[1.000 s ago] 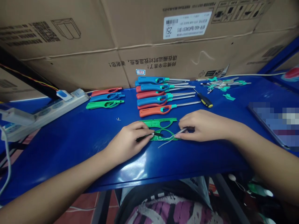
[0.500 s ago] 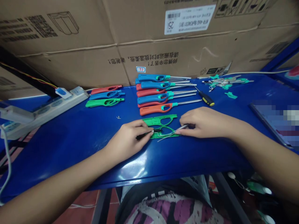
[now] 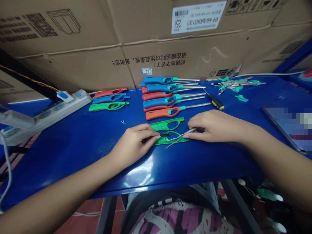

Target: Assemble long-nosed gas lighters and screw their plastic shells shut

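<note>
Our left hand pinches the black part; our right hand has its fingers closed on a metal rod. Between us, the nearer green shell lies lengthwise left-right on the surface, loop end pointing right.

Blue tabletop — reddish floor tiles
</note>
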`<state>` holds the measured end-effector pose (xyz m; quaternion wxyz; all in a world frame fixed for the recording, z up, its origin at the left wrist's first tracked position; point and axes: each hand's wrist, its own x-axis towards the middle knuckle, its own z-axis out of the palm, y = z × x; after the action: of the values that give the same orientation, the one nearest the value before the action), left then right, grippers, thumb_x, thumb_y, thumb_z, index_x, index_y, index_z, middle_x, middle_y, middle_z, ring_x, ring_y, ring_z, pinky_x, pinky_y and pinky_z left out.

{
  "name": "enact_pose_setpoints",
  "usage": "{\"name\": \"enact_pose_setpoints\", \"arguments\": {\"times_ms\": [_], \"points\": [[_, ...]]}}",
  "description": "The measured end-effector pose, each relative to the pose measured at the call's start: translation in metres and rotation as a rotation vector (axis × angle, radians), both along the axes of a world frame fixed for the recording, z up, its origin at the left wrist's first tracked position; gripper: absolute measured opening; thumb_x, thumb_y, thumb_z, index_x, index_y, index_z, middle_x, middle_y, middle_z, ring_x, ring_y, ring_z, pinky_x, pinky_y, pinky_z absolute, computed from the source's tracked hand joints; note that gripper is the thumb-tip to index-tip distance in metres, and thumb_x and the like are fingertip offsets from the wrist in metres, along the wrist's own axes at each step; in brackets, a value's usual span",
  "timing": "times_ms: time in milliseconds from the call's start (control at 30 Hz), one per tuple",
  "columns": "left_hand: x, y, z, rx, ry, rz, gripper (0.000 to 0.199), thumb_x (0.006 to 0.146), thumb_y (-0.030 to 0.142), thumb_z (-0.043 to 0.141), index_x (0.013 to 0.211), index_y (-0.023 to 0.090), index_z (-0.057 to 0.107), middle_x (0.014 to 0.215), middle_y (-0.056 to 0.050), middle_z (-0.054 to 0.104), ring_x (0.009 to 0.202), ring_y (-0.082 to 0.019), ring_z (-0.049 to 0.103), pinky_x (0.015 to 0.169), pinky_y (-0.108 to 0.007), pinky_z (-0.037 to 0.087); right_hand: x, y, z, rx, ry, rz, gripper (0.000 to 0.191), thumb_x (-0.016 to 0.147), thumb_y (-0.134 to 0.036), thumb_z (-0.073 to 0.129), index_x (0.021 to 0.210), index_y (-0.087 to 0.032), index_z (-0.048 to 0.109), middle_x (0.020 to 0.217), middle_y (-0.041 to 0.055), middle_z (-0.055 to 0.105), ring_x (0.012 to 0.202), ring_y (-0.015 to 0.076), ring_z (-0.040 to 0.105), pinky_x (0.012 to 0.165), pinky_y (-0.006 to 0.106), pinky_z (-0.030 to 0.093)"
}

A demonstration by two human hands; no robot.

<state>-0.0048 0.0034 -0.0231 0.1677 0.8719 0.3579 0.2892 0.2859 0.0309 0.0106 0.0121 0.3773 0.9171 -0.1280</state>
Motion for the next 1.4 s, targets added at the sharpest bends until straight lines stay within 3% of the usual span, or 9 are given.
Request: {"name": "enact_pose_setpoints", "arguments": {"times_ms": [500,867,1400], "points": [[-0.003,-0.014,0.008,0.280,0.349,-0.060,0.024,0.100,0.028,0.056,0.107,0.016,0.075,0.095,-0.006,0.071,0.082,-0.020,0.068,0.068,-0.033,0.056,-0.003,0.000,0.000,0.004,-0.009,0.013,0.050,0.098,-0.059,0.047,0.071,-0.019,0.058,0.071,0.0026,0.062,0.066,0.0159,0.056,0.057,0.028,0.024],[-0.005,-0.011,0.020,0.159,0.363,-0.114,0.028,0.097,0.039,0.060,0.110,0.019,0.074,0.106,-0.008,0.070,0.096,-0.024,0.065,0.082,-0.040,0.053,0.000,0.001,-0.001,0.002,0.029,0.033,0.051,0.098,-0.060,0.046,0.071,-0.019,0.059,0.071,0.0026,0.061,0.066,0.0156,0.055,0.059,0.028,0.028],[-0.008,-0.006,0.012,0.054,0.308,-0.125,0.027,0.097,0.033,0.062,0.116,0.016,0.070,0.104,-0.008,0.070,0.096,-0.023,0.067,0.085,-0.038,0.056,0.004,-0.001,0.001,0.047,0.087,0.060,0.046,0.099,-0.056,0.047,0.075,-0.019,0.062,0.073,0.0025,0.061,0.069,0.0159,0.056,0.062,0.029,0.032]]}}
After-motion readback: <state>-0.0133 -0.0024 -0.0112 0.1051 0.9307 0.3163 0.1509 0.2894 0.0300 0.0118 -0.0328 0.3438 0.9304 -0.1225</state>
